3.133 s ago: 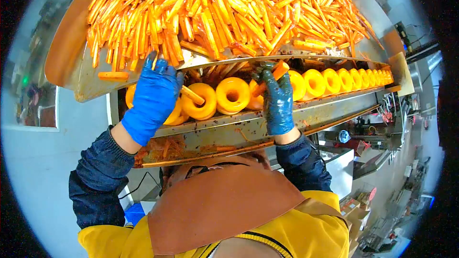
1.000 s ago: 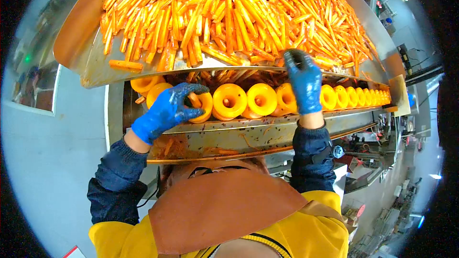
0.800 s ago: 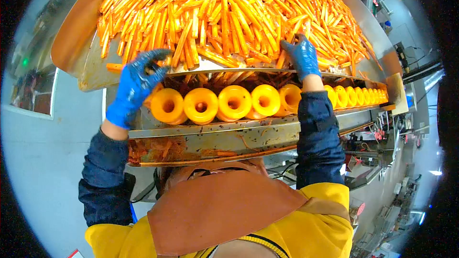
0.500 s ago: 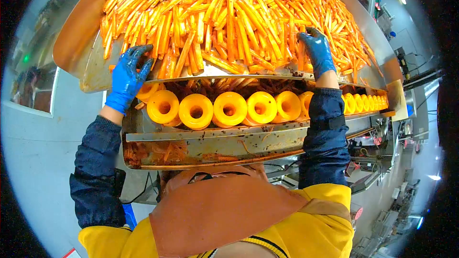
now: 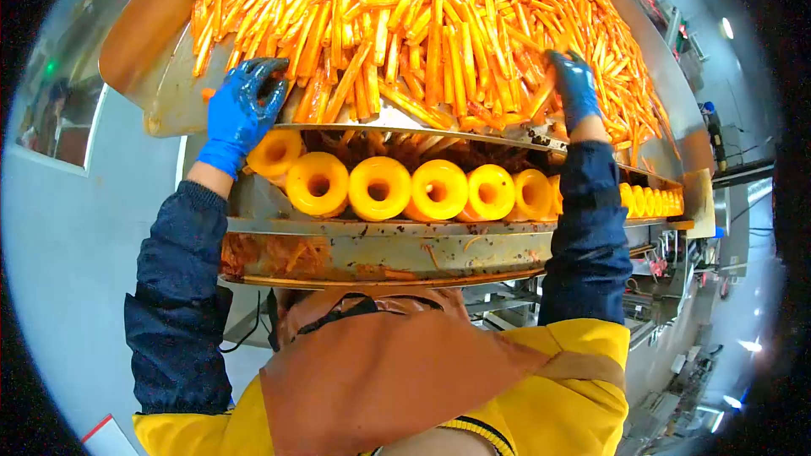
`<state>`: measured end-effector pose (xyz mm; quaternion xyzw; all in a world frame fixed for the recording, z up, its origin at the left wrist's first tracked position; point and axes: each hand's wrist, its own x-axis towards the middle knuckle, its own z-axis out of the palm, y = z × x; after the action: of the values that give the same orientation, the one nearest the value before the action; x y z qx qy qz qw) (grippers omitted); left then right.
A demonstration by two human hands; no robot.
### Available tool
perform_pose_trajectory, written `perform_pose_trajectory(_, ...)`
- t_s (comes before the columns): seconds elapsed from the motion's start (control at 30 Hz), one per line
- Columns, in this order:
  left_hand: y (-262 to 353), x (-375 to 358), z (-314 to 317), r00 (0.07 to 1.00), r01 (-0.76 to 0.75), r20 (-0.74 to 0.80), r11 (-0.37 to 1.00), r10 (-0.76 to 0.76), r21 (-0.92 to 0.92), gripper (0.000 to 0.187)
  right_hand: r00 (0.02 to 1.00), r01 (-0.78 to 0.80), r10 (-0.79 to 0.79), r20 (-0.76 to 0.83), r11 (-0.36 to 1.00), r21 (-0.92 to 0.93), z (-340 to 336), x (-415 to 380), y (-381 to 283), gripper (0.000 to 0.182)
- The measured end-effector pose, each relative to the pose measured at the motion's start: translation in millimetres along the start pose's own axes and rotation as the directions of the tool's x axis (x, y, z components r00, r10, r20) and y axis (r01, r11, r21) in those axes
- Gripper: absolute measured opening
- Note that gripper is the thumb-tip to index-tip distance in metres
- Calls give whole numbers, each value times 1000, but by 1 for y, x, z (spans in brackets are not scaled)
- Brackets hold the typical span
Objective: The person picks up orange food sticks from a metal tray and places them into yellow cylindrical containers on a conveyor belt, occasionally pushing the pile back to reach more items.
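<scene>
Glossy orange food sticks [image 5: 448, 42] lie in a thick heap on a metal tray [image 5: 165, 110]. My left hand [image 5: 245, 110], in a wet blue glove, is at the heap's front left edge with fingers curled. A short orange end pokes out on its left side, seemingly a stick held in the palm. My right hand [image 5: 578, 89], gloved in blue, reaches the heap's front right. Its fingers are closed at the upper end of a slanted orange stick [image 5: 542, 93]. Fingertips of both hands are partly hidden.
Below the tray's front lip runs a row of yellow flared cups [image 5: 378, 189] with central holes. In front of them is a stained metal trough [image 5: 372, 255]. A brown apron [image 5: 397, 363] covers my body. Machinery stands at the right.
The view has shifted a little. My left hand has moved up and right along the heap's edge. By my right hand, the stick has gone from nearly upright to slanted.
</scene>
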<state>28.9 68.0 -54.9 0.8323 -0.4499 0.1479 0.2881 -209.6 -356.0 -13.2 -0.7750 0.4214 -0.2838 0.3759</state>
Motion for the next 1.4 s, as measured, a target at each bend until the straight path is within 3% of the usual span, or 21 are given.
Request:
perform_pose_trajectory(0.03, -2, 0, 1, 1000, 8, 5, 1000, -8, -2, 26, 1000, -4, 7, -19, 990, 144, -10, -12, -2, 55)
perform_pose_trajectory(0.1, -6, 0, 5, 999, -31, -21, 999, 32, 37, 26, 923, 351, -383, 34, 876, 330, -19, -33, 18, 47)
perform_pose_trajectory(0.13, -6, -1, 5, 999, -36, -36, 999, 37, 39, 26, 989, 80, -132, 62, 847, 525, -9, -91, -34, 37)
perform_pose_trajectory(0.2, -5, -1, 4, 999, -27, -24, 999, 28, 39, 26, 983, -51, -59, 172, 821, 569, 12, -139, -41, 34)
perform_pose_trajectory(0.23, -5, -1, 4, 1000, -20, -17, 999, 21, 40, 26, 958, 38, -208, 198, 774, 632, 28, -159, -38, 31)
perform_pose_trajectory(0.3, -6, -1, 4, 999, -29, -19, 999, 29, 46, 26, 929, 21, -197, 314, 873, 486, 55, -192, -31, 25)
perform_pose_trajectory(0.37, -7, -2, 5, 999, -37, -23, 998, 38, 53, 27, 889, -168, -106, 444, 829, 534, 78, -212, -14, 24)
perform_pose_trajectory(0.43, -7, -1, 4, 1000, -15, -3, 1000, 15, 11, 28, 914, -71, -128, 384, 884, 462, 78, -221, -17, 23)
perform_pose_trajectory(0.57, -14, -3, 9, 993, -72, -88, 995, 77, 64, 27, 916, -117, -35, 400, 930, 348, 72, -227, -31, 21)
perform_pose_trajectory(0.63, -12, -4, 9, 996, -39, -84, 998, 43, 48, 27, 881, 30, -140, 452, 970, 242, 78, -225, -23, 21)
perform_pose_trajectory(0.77, -13, -3, 8, 996, -38, -81, 999, 39, 12, 26, 910, 57, -183, 372, 944, 326, 62, -223, -20, 20)
perform_pose_trajectory(0.8, -10, -3, 5, 998, -19, -53, 1000, 20, 7, 27, 893, -88, 10, 450, 984, 154, 50, -223, -31, 19)
perform_pose_trajectory(0.83, -8, -4, 4, 1000, -3, -24, 1000, 3, 0, 29, 887, -42, -54, 459, 980, 196, 48, -221, -13, 17)
perform_pose_trajectory(0.9, -10, -3, 7, 1000, -8, -25, 1000, 8, 2, 29, 904, 144, -193, 381, 978, 153, 46, -213, 14, 18)
perform_pose_trajectory(1.1, -13, -3, 9, 995, -34, -92, 998, 39, 51, 26, 934, 138, -163, 318, 985, 101, 28, -218, 12, 25)
perform_pose_trajectory(1.13, -13, -2, 8, 999, -21, -47, 1000, 21, 18, 27, 910, 374, -355, 213, 926, -55, 29, -221, 6, 28)
perform_pose_trajectory(1.17, -13, -2, 7, 1000, -4, 0, 1000, 4, -15, 27, 909, 376, -357, 214, 925, -54, 29, -224, -1, 28)
perform_pose_trajectory(1.27, -19, -3, 14, 994, -60, -97, 998, 60, 6, 25, 877, 447, -470, -103, 875, -186, 19, -247, -27, 24)
perform_pose_trajectory(1.3, -19, -3, 15, 994, -57, -91, 998, 57, 3, 25, 904, 422, -427, -24, 899, -119, 17, -259, -21, 20)
perform_pose_trajectory(1.37, -16, -3, 13, 994, -46, -101, 999, 48, 25, 25, 813, 427, -438, 384, 896, 117, 22, -279, 2, 18)
perform_pose_trajectory(1.4, -10, -3, 8, 999, -23, -45, 1000, 24, 19, 26, 729, 474, -337, 596, 877, -83, 28, -290, 9, 20)
